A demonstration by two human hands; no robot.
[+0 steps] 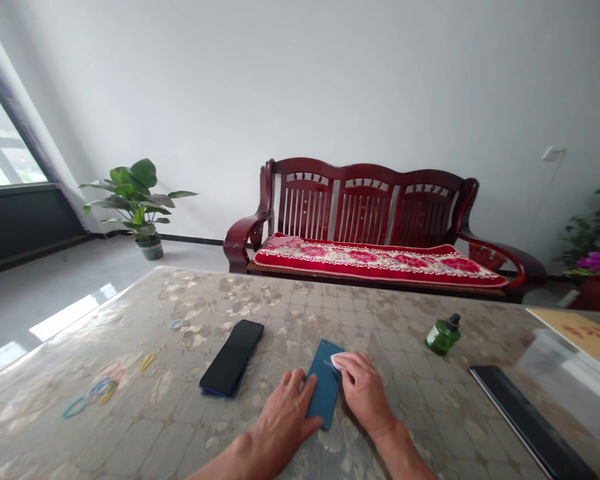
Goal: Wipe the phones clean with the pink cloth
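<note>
A blue smartphone (325, 387) lies back side up on the patterned tablecloth in front of me. My left hand (287, 410) steadies it, fingers along its left edge and thumb across its lower end. Pinched in my right hand (363, 387) is a small white wiping pad (335, 361), which touches the upper right part of the phone's back. Most of the pad is hidden by my fingers. To the left, a black-screened phone (233, 358) rests with a dark blue edge showing beneath it. A green bottle (443, 335) with a black cap stands upright to the right.
Several coloured rubber bands (97, 392) lie on the table's left side. On the right are a long black flat object (530, 420), a clear plastic box (565, 373) and a tan board (580, 333). Behind the table (180, 427) stands a red wooden bench (365, 207); a potted plant (140, 200) is at left.
</note>
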